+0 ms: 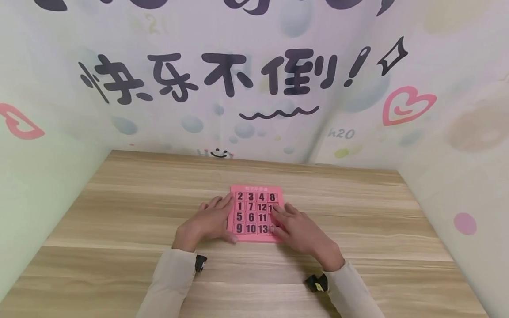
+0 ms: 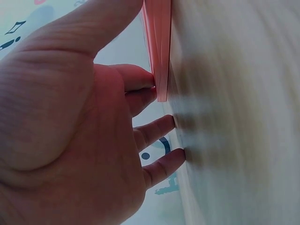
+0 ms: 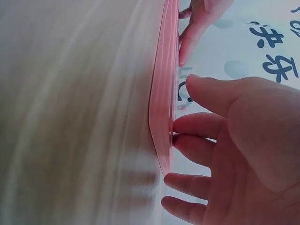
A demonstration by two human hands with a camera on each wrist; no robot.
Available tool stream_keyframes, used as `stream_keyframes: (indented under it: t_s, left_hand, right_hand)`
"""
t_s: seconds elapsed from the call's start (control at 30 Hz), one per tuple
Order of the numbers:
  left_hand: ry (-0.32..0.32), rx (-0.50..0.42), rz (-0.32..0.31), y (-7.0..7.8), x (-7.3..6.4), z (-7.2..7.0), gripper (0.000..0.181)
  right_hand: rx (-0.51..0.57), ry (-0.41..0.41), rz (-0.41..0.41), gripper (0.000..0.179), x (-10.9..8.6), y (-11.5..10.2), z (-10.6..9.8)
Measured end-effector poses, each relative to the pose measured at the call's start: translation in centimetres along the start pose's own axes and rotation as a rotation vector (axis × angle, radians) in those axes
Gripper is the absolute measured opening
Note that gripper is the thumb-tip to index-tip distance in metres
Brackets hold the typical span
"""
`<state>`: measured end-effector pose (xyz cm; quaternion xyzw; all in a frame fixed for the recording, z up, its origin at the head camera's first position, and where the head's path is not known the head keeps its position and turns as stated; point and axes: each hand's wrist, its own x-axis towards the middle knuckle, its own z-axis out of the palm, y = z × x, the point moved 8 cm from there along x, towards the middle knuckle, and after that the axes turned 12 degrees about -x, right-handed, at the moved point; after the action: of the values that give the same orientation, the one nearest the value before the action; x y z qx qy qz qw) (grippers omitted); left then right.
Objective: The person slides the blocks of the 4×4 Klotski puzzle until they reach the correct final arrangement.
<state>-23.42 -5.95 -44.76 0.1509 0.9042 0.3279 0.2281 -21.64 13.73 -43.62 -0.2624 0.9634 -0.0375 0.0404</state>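
Observation:
A pink number sliding puzzle point(image 1: 254, 238) lies flat on the wooden table, black numerals facing up. Its top row reads 2, 3, 4, 8; the left column reads 2, 1, 5, 9. My left hand point(image 1: 207, 221) holds the puzzle's left side, thumb at the near corner and index finger along the edge farther up. Over the right column, my right hand point(image 1: 301, 230) rests its fingertips on the tiles and hides part of them. In the right wrist view, the fingers point(image 3: 199, 124) meet the puzzle's upper face, and the thumb is raised off it.
The wood-grain table point(image 1: 119, 265) reaches back to a white wall point(image 1: 254, 132) with black lettering and coloured bubbles. Side walls close off left and right. Black bands point(image 1: 317, 283) sit at both pale sleeves point(image 1: 169, 278).

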Motion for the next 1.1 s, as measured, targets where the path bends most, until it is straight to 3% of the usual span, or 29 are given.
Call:
stream_keyframes:
  t_s: [1.1]
  left_hand:
    - [0.006, -0.006, 0.005, -0.04, -0.03, 0.00, 0.118]
  right_hand:
    - [-0.014, -0.063, -0.010, 0.053, -0.51, -0.56, -0.34]
